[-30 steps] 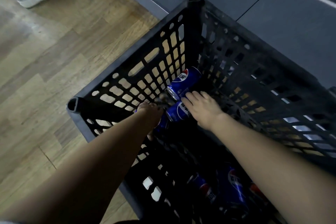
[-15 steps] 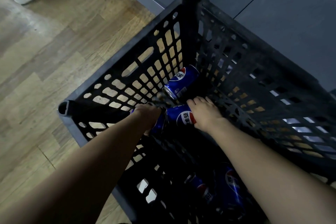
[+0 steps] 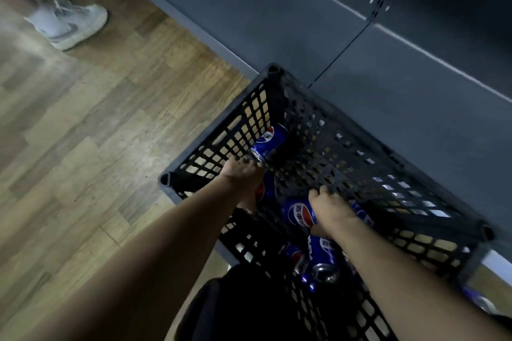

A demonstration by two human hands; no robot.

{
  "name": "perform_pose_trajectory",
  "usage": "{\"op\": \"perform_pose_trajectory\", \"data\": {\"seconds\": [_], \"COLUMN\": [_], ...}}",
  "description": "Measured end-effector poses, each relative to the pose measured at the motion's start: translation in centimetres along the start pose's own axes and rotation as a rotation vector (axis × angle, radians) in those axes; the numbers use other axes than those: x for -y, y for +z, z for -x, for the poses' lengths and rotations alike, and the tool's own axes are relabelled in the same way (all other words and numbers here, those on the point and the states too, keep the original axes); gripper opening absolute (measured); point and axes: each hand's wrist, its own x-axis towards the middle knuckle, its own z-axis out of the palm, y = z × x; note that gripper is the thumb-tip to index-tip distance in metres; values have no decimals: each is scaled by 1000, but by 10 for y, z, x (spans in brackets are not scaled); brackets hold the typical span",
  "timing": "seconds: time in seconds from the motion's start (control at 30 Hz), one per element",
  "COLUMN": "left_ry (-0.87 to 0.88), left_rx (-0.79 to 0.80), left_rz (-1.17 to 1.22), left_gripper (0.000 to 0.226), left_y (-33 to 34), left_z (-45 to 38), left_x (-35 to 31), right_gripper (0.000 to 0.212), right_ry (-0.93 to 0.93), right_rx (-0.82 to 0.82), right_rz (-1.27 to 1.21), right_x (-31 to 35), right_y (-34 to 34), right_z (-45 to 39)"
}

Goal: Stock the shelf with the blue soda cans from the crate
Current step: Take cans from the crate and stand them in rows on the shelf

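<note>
Both my hands are inside the black slotted crate (image 3: 332, 108). My left hand (image 3: 243, 174) grips a blue soda can (image 3: 267, 188) from above, and most of that can is hidden under the hand. My right hand (image 3: 331, 209) holds a second blue can (image 3: 300, 214), lifted off the crate floor. A third blue can (image 3: 270, 142) lies on its side in the crate's far left corner. Two more blue cans (image 3: 322, 257) lie at the near end under my right forearm. The dark shelf (image 3: 415, 91) runs behind the crate.
The crate stands on a wooden floor (image 3: 97, 147) against the shelf's base. Another person's feet in pale sneakers (image 3: 72, 25) are at the far left. A dark shape (image 3: 221, 310) sits at the crate's near edge. Another blue can (image 3: 479, 299) shows outside the crate, lower right.
Each hand has closed round a can and lifted it, drawing back toward me. The camera has tipped up, so more of the shelf and floor shows.
</note>
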Motion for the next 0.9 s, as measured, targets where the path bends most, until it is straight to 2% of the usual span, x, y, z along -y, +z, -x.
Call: {"op": "perform_pose_trajectory", "data": {"seconds": [0.1, 0.27, 0.47, 0.67, 0.9], "left_ry": [-17, -40, -70, -108, -92], "left_rx": [-29, -177, -274, -440, -646], "left_rz": [-29, 51, 77, 105, 157], "left_gripper": [84, 84, 81, 67, 68], "left_y": [-41, -114, -194, -278, -383], "left_z": [37, 125, 242, 343, 419], "left_x": [13, 41, 66, 83, 80], "right_gripper": [67, 81, 75, 72, 67], "right_ry": [42, 90, 3, 37, 75], "right_rx": [-67, -167, -221, -438, -704], "right_rz": [-94, -373, -595, -544, -488], "right_x": [1, 8, 32, 43, 46], "right_y": [-35, -105, -186, -247, -316], "right_z": [53, 149, 279, 399, 497]}}
